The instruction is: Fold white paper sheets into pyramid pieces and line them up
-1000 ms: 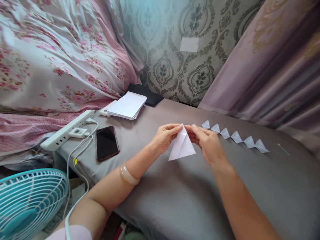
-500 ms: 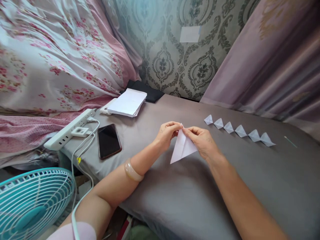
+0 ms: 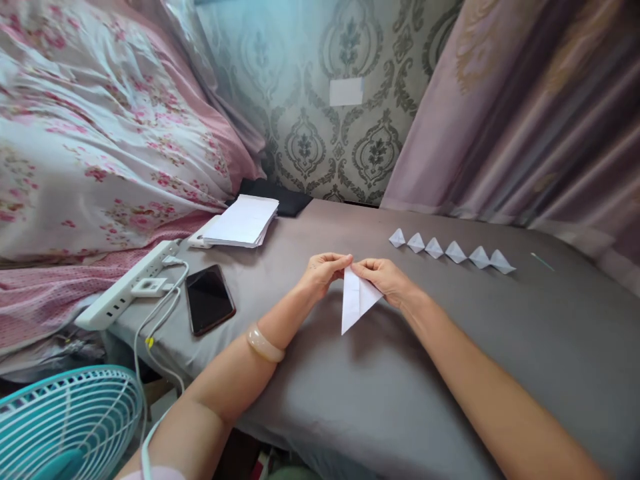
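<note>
Left to right: teal round fan with a white grille (image 3: 70, 427) lower left, long white plastic power strip (image 3: 113, 297) above it, black flat phone (image 3: 210, 300) left of centre, stack of white paper sheets (image 3: 243, 220) above that. None of these moved on the surface; only my view shifted.

Centre frame: left hand (image 3: 324, 272) pinching the top of the white folded paper triangle (image 3: 356, 297), thumb and fingertips together. Change: right hand (image 3: 385, 277) went from the triangle's right side to pinching near the same top point, thumb in front. Triangle swung round; its lowest corner now hangs down-left. I'd read that as work moved to the tip, both hands sharing the hold, piece unfinished.

Right of centre: row of six small white folded paper pieces (image 3: 434, 248), count unchanged, so this one hasn't joined them.
</note>
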`<state>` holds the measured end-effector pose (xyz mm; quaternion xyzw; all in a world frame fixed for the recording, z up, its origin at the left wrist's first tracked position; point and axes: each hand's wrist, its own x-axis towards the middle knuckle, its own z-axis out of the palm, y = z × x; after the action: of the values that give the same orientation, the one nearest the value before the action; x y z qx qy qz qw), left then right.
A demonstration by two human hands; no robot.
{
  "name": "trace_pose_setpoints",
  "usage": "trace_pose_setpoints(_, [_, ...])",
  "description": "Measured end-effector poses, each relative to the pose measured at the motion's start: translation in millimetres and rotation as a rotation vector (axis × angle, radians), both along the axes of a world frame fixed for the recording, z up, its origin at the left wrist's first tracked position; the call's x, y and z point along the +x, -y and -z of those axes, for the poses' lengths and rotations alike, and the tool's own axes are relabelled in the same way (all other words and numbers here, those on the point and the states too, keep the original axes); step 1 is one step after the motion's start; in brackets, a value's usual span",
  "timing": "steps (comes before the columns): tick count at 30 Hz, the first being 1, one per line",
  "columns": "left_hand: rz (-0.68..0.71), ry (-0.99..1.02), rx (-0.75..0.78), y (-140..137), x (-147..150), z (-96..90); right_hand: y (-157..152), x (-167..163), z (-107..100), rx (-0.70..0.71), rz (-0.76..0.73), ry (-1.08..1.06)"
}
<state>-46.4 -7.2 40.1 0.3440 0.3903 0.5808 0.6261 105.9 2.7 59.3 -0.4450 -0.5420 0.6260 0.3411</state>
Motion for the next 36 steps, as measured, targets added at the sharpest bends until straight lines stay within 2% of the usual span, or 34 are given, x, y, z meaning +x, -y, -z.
trace_pose_setpoints(6, [0.118,-0.037,0.003,4,13,1.3,13,27,-2,0.028,-0.038,-0.014])
trace_pose_setpoints(10, [0.224,-0.082,-0.022,1,20,0.4,15,44,6,0.025,0.013,-0.004])
trace_pose_setpoints(12, [0.245,-0.078,-0.035,-3,22,-3.7,11,49,12,0.021,0.067,-0.043])
trace_pose_setpoints(16, [0.194,-0.071,-0.088,-8,30,-15.4,1,55,21,0.019,0.281,-0.216])
trace_pose_setpoints(18, [0.209,-0.073,-0.111,-6,36,-15.4,-1,58,24,0.023,0.308,-0.244])
trace_pose_setpoints(22, [0.367,0.016,-0.139,2,45,1.4,4,62,28,-0.042,0.285,-0.305])
trace_pose_setpoints(26, [0.439,0.057,-0.169,9,42,17.3,6,64,29,-0.092,0.263,-0.352])
trace_pose_setpoints(36, [0.48,0.063,-0.086,23,44,5.1,6,61,32,-0.111,0.138,-0.415])
